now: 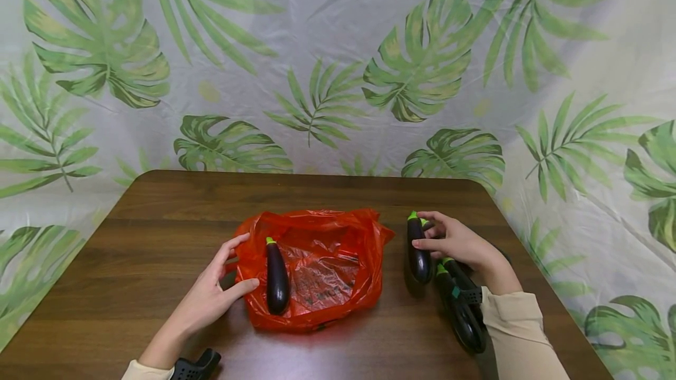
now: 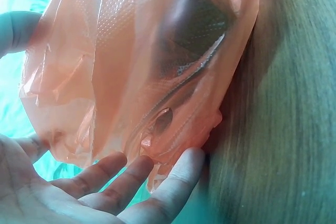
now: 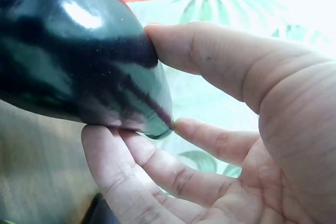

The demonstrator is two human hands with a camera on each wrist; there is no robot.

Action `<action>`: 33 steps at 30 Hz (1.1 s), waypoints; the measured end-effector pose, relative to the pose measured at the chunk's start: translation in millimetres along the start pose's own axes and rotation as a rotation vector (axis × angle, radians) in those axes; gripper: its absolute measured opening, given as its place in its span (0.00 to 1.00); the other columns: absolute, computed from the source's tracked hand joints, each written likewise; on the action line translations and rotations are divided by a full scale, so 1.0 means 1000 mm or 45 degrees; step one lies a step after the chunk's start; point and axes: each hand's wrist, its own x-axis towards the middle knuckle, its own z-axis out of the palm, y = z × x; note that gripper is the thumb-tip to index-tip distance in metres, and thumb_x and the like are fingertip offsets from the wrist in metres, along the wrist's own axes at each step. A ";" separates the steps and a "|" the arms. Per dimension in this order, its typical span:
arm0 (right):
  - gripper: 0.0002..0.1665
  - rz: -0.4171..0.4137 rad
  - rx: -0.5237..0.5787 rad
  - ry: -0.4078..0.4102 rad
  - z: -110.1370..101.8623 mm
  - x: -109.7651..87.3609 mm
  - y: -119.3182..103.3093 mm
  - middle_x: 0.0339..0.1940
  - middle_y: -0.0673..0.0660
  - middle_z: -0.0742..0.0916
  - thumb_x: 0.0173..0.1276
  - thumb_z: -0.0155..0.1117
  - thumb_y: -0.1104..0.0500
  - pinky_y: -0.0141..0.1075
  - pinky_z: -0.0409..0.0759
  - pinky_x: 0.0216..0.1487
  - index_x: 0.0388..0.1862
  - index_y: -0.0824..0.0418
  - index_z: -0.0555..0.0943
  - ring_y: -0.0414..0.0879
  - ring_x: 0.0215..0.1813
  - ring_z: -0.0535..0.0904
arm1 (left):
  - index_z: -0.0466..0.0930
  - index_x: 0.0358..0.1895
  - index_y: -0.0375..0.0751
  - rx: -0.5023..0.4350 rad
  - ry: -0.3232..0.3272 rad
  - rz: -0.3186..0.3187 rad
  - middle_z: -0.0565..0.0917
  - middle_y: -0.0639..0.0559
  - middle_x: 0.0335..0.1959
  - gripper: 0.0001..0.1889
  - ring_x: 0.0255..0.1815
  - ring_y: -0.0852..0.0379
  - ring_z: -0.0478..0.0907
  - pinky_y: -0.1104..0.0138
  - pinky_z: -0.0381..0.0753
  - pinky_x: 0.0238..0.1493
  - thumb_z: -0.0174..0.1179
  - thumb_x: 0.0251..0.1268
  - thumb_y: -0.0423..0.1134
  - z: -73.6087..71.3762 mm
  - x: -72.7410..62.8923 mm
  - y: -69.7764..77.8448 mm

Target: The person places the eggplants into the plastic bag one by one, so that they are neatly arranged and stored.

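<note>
A red plastic bag [image 1: 327, 315] lies with its mouth wide on the table, and one dark eggplant [image 1: 277, 280] with a green stem is inside it. At the bag's left side, my left hand [image 1: 208, 295] touches the plastic with thumb and fingers spread apart; the left wrist view shows its fingers [image 2: 176, 187] fairly straight against the bag. Right of the bag, my right hand [image 1: 456, 242] holds another eggplant [image 1: 419, 257] upright, stem up, between thumb and fingers. The right wrist view shows this grip up close on the glossy skin.
More eggplants [image 1: 465, 321] lie beneath and beside my right forearm, partly hidden by it. The brown wooden table [image 1: 174, 210] ends at a back edge before a leaf-printed cloth [image 1: 327, 34].
</note>
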 end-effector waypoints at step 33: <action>0.49 -0.119 0.013 0.111 -0.014 -0.018 -0.041 0.61 0.71 0.83 0.77 0.71 0.52 0.37 0.89 0.51 0.88 0.58 0.57 0.50 0.52 0.87 | 0.59 0.83 0.52 -0.011 -0.004 0.026 0.72 0.36 0.75 0.41 0.73 0.27 0.74 0.27 0.77 0.61 0.69 0.73 0.41 0.000 0.000 0.000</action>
